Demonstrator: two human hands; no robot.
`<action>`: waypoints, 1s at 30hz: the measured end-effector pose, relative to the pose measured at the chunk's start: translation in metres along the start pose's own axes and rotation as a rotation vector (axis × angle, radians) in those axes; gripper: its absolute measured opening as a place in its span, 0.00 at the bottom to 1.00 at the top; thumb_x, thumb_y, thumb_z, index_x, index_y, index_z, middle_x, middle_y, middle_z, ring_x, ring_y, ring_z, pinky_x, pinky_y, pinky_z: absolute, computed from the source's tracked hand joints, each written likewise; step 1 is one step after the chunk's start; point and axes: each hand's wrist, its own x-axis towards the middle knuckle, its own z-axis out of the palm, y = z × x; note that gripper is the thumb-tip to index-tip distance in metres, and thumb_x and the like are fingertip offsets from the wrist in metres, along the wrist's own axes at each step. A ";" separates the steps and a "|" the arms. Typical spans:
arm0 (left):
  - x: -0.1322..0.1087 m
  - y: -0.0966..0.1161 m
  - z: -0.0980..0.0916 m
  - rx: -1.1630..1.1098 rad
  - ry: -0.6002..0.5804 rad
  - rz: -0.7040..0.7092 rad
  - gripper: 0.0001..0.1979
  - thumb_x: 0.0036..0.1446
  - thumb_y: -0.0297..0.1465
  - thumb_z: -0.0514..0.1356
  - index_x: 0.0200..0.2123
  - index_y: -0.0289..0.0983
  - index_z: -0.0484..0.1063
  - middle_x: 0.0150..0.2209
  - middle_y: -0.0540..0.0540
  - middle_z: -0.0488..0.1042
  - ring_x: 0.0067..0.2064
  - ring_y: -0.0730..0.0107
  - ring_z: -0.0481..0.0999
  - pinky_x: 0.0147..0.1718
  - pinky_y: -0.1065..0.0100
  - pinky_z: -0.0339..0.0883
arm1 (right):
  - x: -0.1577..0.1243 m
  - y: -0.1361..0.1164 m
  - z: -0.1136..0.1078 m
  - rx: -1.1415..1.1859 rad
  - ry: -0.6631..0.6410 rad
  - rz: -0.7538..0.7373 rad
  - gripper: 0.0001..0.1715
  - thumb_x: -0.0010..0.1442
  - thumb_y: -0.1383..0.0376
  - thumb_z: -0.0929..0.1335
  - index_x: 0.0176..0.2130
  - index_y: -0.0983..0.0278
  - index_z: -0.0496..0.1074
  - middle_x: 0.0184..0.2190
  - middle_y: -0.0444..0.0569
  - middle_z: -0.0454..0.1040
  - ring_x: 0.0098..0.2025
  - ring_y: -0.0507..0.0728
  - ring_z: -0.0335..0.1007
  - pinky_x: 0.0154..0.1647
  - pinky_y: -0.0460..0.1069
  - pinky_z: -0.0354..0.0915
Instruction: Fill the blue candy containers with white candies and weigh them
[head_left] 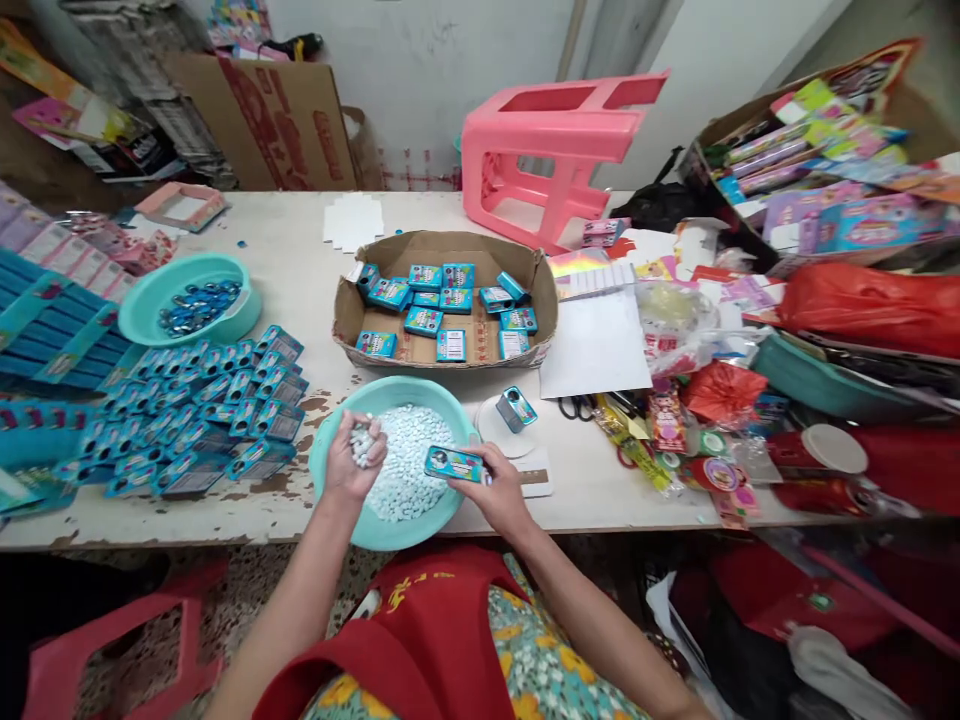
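My left hand (355,460) is closed around a handful of small white candies (363,442), above the left side of a teal basin (330,425). Loose white candies (409,470) fill much of that basin. Over its right side, my right hand (491,488) grips a small blue printed box (453,463) between thumb and fingers. One similar blue box (517,409) stands on a small white scale (495,430) just right of the basin. Behind the basin, a low cardboard carton (442,362) holds several blue boxes (424,320) lying at different angles.
Rows of blue boxes (217,400) cover the table's left, beside a teal bowl (131,310) of shiny blue packets. An upturned pink stool (555,140) lies at the back. Scissors (576,406), bags and packaging clutter the right, near an overfull box (817,190).
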 end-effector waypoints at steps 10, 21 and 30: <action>0.034 -0.066 -0.062 0.063 0.327 -0.423 0.11 0.61 0.30 0.52 0.25 0.36 0.59 0.18 0.52 0.59 0.14 0.79 0.57 0.10 0.79 0.47 | -0.033 0.101 -0.167 -0.328 0.846 0.218 0.29 0.44 0.52 0.73 0.42 0.66 0.70 0.37 0.50 0.71 0.38 0.58 0.69 0.43 0.55 0.66; 0.023 -0.071 -0.053 0.020 0.411 -0.410 0.14 0.61 0.35 0.54 0.26 0.36 0.57 0.18 0.54 0.59 0.15 0.80 0.60 0.11 0.80 0.48 | 0.041 0.101 -0.104 -0.604 0.620 -0.047 0.44 0.44 0.49 0.73 0.52 0.69 0.62 0.52 0.66 0.65 0.56 0.67 0.58 0.55 0.62 0.57; -0.001 -0.020 0.013 -0.007 0.244 -0.114 0.17 0.54 0.39 0.62 0.24 0.36 0.58 0.15 0.56 0.56 0.13 0.82 0.55 0.11 0.78 0.44 | 0.063 0.013 -0.031 -0.373 0.139 -0.209 0.19 0.55 0.56 0.70 0.44 0.61 0.69 0.39 0.48 0.73 0.42 0.57 0.68 0.45 0.52 0.63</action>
